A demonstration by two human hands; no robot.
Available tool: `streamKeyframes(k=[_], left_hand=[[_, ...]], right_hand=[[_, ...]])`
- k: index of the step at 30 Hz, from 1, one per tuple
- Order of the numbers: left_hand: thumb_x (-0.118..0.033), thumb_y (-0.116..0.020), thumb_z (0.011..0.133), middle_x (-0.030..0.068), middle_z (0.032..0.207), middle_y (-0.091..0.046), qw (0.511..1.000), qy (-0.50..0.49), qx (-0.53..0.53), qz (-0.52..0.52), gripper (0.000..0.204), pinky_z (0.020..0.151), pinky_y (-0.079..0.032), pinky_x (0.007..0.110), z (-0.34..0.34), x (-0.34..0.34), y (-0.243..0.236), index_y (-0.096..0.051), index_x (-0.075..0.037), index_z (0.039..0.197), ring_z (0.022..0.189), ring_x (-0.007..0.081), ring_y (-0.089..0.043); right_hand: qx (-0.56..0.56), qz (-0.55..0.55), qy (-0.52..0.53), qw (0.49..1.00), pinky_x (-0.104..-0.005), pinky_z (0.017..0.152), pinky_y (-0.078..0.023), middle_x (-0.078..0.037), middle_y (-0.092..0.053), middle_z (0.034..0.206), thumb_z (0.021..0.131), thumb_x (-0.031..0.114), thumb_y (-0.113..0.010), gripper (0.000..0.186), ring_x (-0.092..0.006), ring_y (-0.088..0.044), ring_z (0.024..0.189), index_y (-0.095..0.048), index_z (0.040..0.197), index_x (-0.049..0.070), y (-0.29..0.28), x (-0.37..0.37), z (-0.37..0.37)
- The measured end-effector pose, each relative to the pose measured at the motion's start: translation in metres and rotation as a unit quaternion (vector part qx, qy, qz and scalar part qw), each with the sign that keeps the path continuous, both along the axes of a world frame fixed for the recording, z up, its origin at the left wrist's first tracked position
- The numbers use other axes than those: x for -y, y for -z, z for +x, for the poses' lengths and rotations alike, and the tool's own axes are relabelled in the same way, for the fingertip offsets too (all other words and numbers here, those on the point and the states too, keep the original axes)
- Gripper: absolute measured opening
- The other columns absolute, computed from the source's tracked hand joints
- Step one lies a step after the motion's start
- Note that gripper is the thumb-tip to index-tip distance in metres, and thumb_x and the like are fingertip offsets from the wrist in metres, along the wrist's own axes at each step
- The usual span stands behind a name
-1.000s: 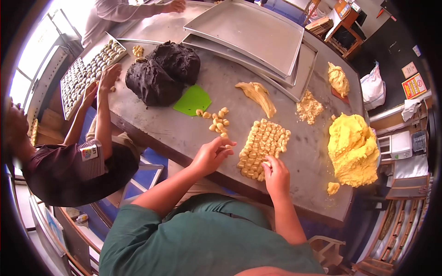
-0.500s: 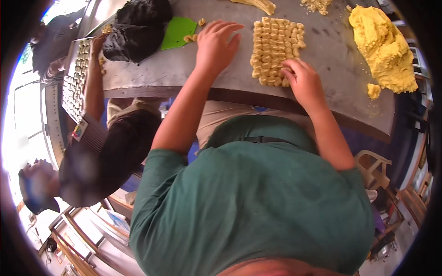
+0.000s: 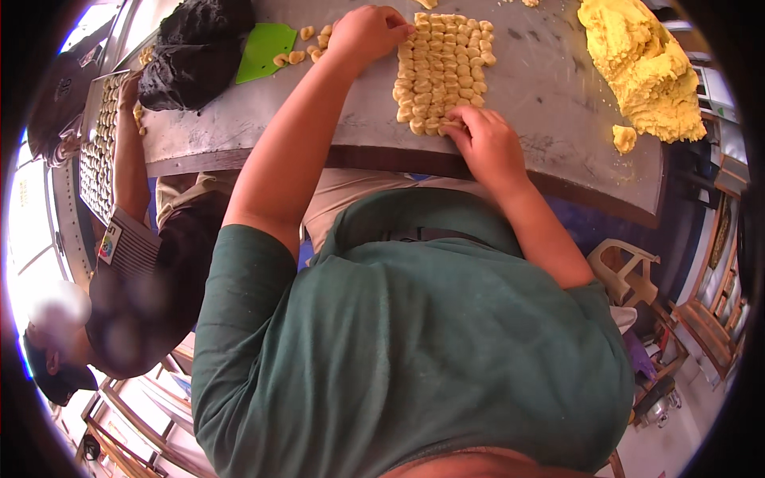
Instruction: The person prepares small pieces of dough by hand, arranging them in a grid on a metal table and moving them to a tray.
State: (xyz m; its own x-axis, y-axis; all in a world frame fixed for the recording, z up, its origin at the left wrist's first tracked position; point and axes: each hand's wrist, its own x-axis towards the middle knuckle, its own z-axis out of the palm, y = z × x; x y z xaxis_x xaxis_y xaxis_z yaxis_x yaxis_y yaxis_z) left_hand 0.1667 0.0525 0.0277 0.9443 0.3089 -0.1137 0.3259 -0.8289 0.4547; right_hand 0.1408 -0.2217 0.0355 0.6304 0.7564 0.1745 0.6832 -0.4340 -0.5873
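Observation:
Small pale dough pieces lie packed in tight rows as a block (image 3: pixel 441 72) on the metal table. My left hand (image 3: pixel 368 33) is at the block's far left corner, fingers bent together and tips by the outer pieces; what they may pinch is hidden. At the near edge of the block, my right hand (image 3: pixel 488 143) has thumb and fingertips closed on a dough piece (image 3: pixel 448 124). A few loose dough pieces (image 3: pixel 296 57) lie left of my left hand, beside a flat green scraper (image 3: pixel 264 52).
A big yellow dough mound (image 3: pixel 641 72) sits on the right of the table (image 3: pixel 550 88), with a small lump (image 3: pixel 624 139) nearer. Black covering (image 3: pixel 195 56) lies bunched at the left. Another person (image 3: pixel 151 295) there reaches to a tray of rowed pieces (image 3: pixel 102 147). A plastic chair (image 3: pixel 625 267) stands behind right.
My left hand has moved from above the loose pieces to the block's far left corner, fingers closing. My right hand has shifted to the near edge. The whole view has shifted.

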Motion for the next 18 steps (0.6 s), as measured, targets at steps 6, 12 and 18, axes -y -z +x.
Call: streamKeyframes(k=[6,12,18], left_hand=[[-0.026,-0.070,0.087,0.0177,0.086,-0.073,0.981,-0.052,0.132,-0.130,0.029,0.073,-0.054,0.040,-0.001,0.006,0.005,-0.066,0.000,0.101,0.084,0.0295,-0.072],[-0.024,-0.067,0.095,0.0108,0.100,-0.074,0.918,-0.100,0.277,-0.267,0.027,0.081,-0.054,0.035,-0.036,0.023,-0.002,-0.069,-0.007,0.115,0.094,0.0224,-0.070],[-0.012,-0.067,0.098,0.0031,0.099,-0.073,0.907,-0.111,0.215,-0.344,0.025,0.082,-0.052,0.022,-0.123,0.040,-0.001,-0.070,-0.002,0.121,0.091,0.0078,-0.064]], right_hand=[[0.020,0.008,-0.023,1.000,-0.0448,0.079,-0.052,-0.012,-0.068,0.093,0.087,0.011,-0.071,0.014,-0.0347,-0.064,0.091,-0.066,0.099,0.005,0.000,0.000,-0.005],[-0.006,0.003,0.024,1.000,-0.0438,0.076,-0.052,-0.014,-0.070,0.093,0.087,0.011,-0.074,0.018,-0.0348,-0.066,0.088,-0.065,0.101,0.006,-0.007,0.018,0.006],[0.056,-0.010,-0.017,0.998,-0.0427,0.074,-0.053,-0.011,-0.069,0.096,0.086,0.016,-0.076,0.020,-0.0327,-0.067,0.086,-0.067,0.100,0.007,0.008,0.017,0.005]])
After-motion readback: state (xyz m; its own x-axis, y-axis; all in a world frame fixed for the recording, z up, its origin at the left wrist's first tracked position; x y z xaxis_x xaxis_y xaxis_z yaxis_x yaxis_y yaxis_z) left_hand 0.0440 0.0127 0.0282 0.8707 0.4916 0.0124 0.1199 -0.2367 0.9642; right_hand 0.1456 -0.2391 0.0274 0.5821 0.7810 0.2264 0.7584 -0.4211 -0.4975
